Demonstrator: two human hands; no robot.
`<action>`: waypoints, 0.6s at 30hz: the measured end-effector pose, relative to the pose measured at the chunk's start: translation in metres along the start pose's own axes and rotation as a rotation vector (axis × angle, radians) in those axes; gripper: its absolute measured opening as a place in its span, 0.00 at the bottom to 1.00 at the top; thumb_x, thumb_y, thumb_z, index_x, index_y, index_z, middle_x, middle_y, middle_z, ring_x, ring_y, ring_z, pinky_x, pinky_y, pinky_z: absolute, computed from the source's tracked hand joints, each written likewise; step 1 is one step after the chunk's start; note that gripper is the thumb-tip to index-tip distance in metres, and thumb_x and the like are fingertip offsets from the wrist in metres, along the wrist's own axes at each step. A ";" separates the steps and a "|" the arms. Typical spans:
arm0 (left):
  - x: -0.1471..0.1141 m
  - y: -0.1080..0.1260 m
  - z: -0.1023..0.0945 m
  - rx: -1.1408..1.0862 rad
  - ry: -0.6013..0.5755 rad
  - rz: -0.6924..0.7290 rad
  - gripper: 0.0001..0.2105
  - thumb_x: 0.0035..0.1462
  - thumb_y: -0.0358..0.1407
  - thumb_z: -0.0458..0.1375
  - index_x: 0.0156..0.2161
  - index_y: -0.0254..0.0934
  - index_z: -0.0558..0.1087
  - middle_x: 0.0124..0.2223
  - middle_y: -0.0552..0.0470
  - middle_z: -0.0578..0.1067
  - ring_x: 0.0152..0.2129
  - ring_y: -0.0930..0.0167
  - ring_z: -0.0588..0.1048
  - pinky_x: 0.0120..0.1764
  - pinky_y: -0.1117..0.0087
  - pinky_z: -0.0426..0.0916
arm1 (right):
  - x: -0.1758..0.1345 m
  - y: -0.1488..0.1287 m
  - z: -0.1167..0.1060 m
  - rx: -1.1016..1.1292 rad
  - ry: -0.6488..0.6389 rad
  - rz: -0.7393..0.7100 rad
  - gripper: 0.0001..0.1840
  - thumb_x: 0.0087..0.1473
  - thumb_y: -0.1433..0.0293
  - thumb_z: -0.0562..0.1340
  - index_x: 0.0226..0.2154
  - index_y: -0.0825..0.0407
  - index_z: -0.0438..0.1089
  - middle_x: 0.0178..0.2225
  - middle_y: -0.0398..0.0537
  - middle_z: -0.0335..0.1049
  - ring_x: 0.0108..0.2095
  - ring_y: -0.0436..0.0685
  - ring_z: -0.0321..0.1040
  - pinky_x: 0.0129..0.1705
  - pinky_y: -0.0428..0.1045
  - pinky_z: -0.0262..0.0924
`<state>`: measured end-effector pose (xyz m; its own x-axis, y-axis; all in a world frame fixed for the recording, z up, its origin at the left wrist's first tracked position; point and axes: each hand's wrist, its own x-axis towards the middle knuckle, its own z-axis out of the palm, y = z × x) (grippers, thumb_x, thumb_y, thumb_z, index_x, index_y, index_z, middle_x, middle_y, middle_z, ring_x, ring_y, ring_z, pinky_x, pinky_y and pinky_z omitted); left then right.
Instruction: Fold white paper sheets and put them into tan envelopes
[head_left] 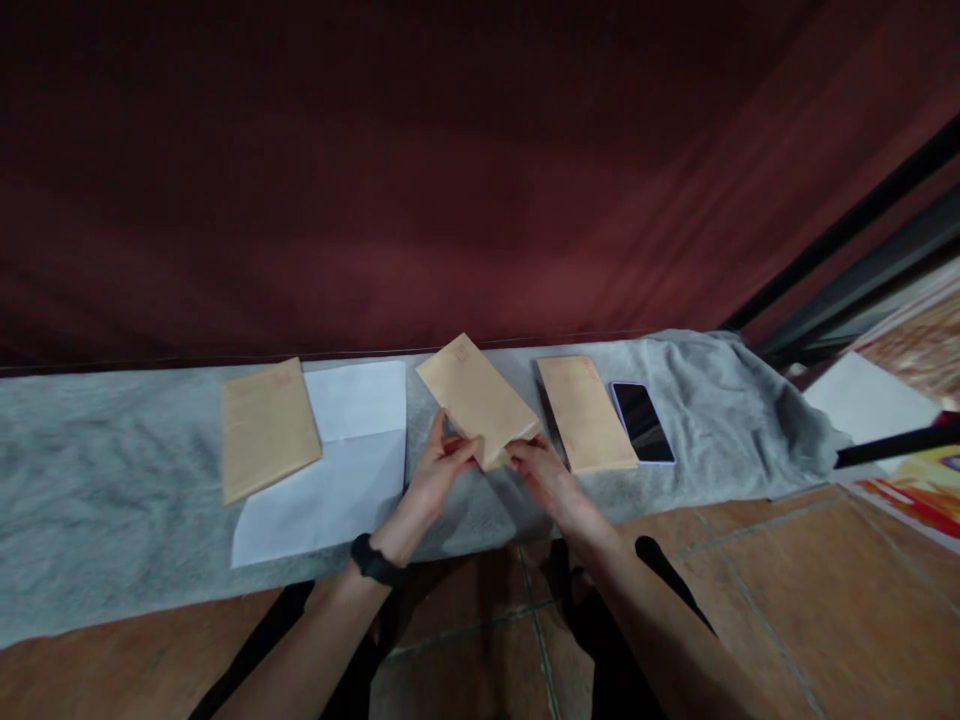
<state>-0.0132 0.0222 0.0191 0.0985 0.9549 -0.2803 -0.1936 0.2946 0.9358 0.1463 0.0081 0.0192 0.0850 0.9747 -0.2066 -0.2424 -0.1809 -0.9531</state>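
A tan paper envelope (476,390) with a small red printed mark lies tilted between my hands over the grey cloth. My left hand (441,462) grips its near left edge, thumb on top. At the near right end, my right hand (534,465) pinches the envelope by its open-looking end or flap; the exact fingertip hold is partly hidden. On the right sits a stack of similar envelopes (587,412). Further left another envelope (270,428) rests partly on white paper sheets (337,480) with a crease across them.
A phone (643,423) with a dark screen lies right of the stack. The grey cloth (112,500) covers a narrow bench, with a dark red curtain (480,200) behind it. Tiled floor (750,590) shows in front. At far right are dark bars and printed boards (915,470).
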 end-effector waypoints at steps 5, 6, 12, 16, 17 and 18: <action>-0.011 0.001 0.010 -0.087 -0.024 -0.020 0.54 0.48 0.31 0.67 0.72 0.44 0.39 0.36 0.55 0.78 0.30 0.72 0.76 0.33 0.72 0.70 | -0.007 0.001 0.002 0.047 -0.021 0.102 0.09 0.40 0.65 0.64 0.30 0.46 0.72 0.37 0.47 0.79 0.38 0.60 0.74 0.42 0.54 0.71; -0.010 0.004 0.009 -0.083 -0.033 -0.031 0.53 0.47 0.31 0.67 0.72 0.43 0.41 0.36 0.54 0.78 0.30 0.73 0.75 0.32 0.73 0.69 | -0.006 0.001 -0.001 0.055 -0.001 0.112 0.10 0.38 0.65 0.64 0.29 0.46 0.71 0.35 0.46 0.78 0.36 0.60 0.74 0.40 0.54 0.71; -0.007 0.021 -0.009 0.055 -0.200 -0.157 0.48 0.43 0.30 0.67 0.70 0.40 0.54 0.38 0.51 0.79 0.28 0.73 0.74 0.27 0.76 0.64 | 0.008 -0.003 -0.025 0.032 0.144 0.072 0.22 0.42 0.63 0.60 0.43 0.48 0.68 0.38 0.47 0.75 0.39 0.60 0.73 0.38 0.51 0.68; -0.007 0.017 -0.015 0.156 -0.310 -0.101 0.41 0.43 0.31 0.65 0.66 0.42 0.63 0.46 0.48 0.79 0.32 0.70 0.75 0.27 0.75 0.65 | 0.009 -0.002 -0.030 -0.460 0.180 -0.225 0.24 0.50 0.65 0.57 0.50 0.50 0.69 0.51 0.53 0.72 0.53 0.63 0.68 0.54 0.57 0.64; -0.006 0.014 -0.016 0.188 -0.312 -0.050 0.39 0.43 0.31 0.64 0.64 0.42 0.65 0.47 0.49 0.79 0.34 0.69 0.76 0.28 0.75 0.66 | 0.007 -0.001 -0.029 -0.633 0.149 -0.331 0.25 0.51 0.67 0.57 0.54 0.50 0.68 0.57 0.54 0.68 0.58 0.63 0.64 0.59 0.59 0.60; -0.005 0.010 -0.018 0.234 -0.305 0.008 0.37 0.43 0.31 0.63 0.62 0.42 0.68 0.47 0.49 0.79 0.34 0.69 0.76 0.28 0.74 0.68 | 0.004 0.002 -0.028 -0.786 0.094 -0.423 0.28 0.53 0.69 0.57 0.57 0.50 0.66 0.62 0.55 0.62 0.62 0.64 0.59 0.63 0.60 0.56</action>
<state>-0.0329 0.0214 0.0263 0.3907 0.8915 -0.2294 0.0289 0.2372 0.9710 0.1731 0.0082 0.0107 0.1045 0.9717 0.2120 0.5556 0.1197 -0.8228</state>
